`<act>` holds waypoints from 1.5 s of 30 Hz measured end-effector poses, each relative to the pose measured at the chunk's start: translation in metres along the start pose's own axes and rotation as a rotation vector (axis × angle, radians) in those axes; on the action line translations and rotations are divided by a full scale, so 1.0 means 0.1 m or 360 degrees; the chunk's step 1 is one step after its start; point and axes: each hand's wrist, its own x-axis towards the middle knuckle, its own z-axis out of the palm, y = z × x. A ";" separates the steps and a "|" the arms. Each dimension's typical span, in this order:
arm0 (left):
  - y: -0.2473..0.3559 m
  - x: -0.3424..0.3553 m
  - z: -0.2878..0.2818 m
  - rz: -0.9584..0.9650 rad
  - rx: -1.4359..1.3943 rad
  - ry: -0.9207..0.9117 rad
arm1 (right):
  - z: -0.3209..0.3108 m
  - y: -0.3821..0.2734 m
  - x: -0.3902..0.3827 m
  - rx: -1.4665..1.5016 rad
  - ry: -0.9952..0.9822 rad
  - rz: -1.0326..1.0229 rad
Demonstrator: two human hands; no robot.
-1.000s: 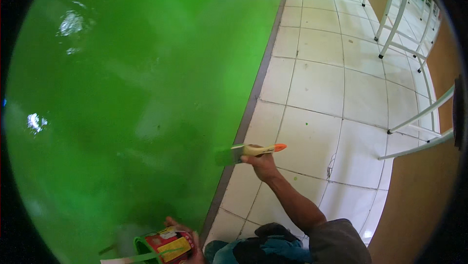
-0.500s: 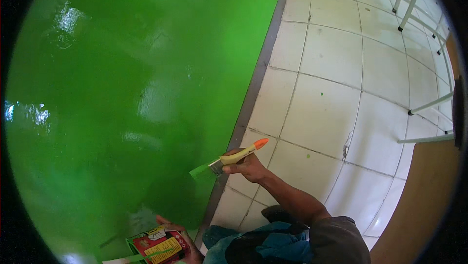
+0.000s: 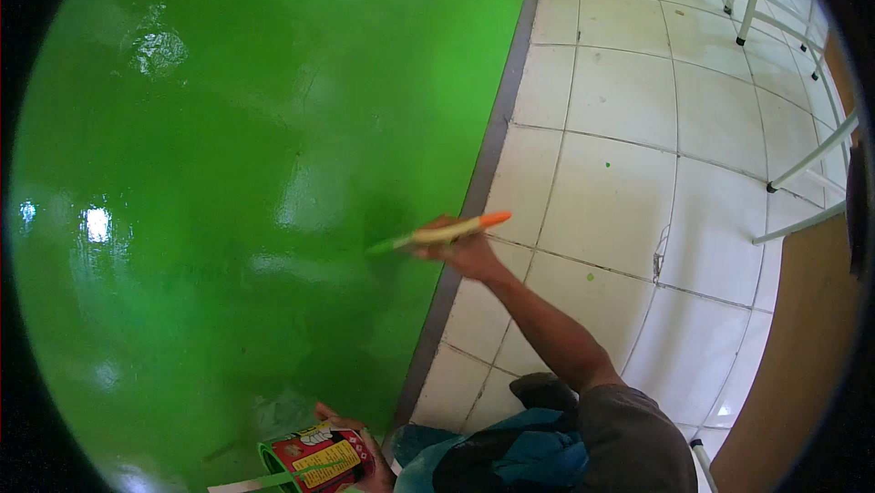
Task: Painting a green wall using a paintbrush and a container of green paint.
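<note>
My right hand (image 3: 463, 251) is closed round a paintbrush (image 3: 451, 231) with a cream handle and an orange end. Its green-coated bristles point left over the glossy green painted surface (image 3: 210, 156); whether they touch it I cannot tell. At the lower edge, my left hand (image 3: 374, 457) grips the side of a paint can (image 3: 319, 461) with a red and yellow label and green paint on its rim. A pale flat stick (image 3: 239, 486) juts from the can's mouth.
A grey strip (image 3: 478, 183) borders the green surface. White floor tiles (image 3: 620, 110) with small green drips lie to the right. White metal chair legs (image 3: 807, 160) and a brown panel (image 3: 793, 338) stand at the far right. My dark shoe (image 3: 542, 390) rests on the tiles.
My right hand has moved up and away with the paintbrush, which has turned so its narrow edge shows. The can in my left hand has shifted slightly right and down in view.
</note>
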 end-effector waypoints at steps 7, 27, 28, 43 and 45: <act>0.50 0.17 -0.34 -0.0140 -0.0037 -0.0190 | -0.70 -0.24 0.94 0.0111 0.0664 -0.0203; 0.19 0.55 -0.69 -0.0292 -0.0199 -0.0227 | -0.06 0.17 0.07 -0.0058 0.0047 -0.0472; 0.06 0.61 -0.58 -0.0272 -0.0195 -0.0206 | -0.20 0.03 0.31 0.0005 0.0187 -0.0066; -1.29 1.00 0.13 -0.0043 -0.0300 0.0361 | -1.39 -0.49 1.89 0.0010 0.1138 -0.0651; -1.40 1.00 0.14 -0.0021 -0.0335 0.0439 | -1.17 -0.20 1.65 -0.0134 0.0947 -0.0668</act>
